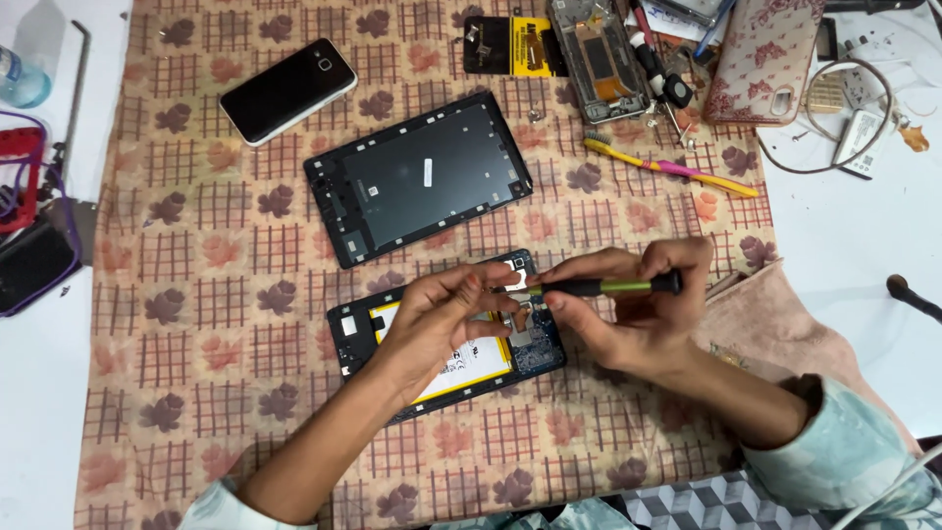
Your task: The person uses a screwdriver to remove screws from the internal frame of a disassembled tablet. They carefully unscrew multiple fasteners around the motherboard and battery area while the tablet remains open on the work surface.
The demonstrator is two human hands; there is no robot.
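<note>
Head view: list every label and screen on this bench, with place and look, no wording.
Phone: upper left on the cloth, dark screen, pale rim.
Small label: white rectangle on the black back cover, centre.
Battery label: white, yellow-edged, inside the opened tablet, partly under the left hand.

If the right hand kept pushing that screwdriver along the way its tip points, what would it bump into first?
The right hand aims the screwdriver leftward, so the tip would probably first meet the left hand's fingertips, pinched just above the opened tablet. Depth is hard to judge.

Black phone (287, 89), toothbrush (670, 168), back cover (419, 179)
</note>
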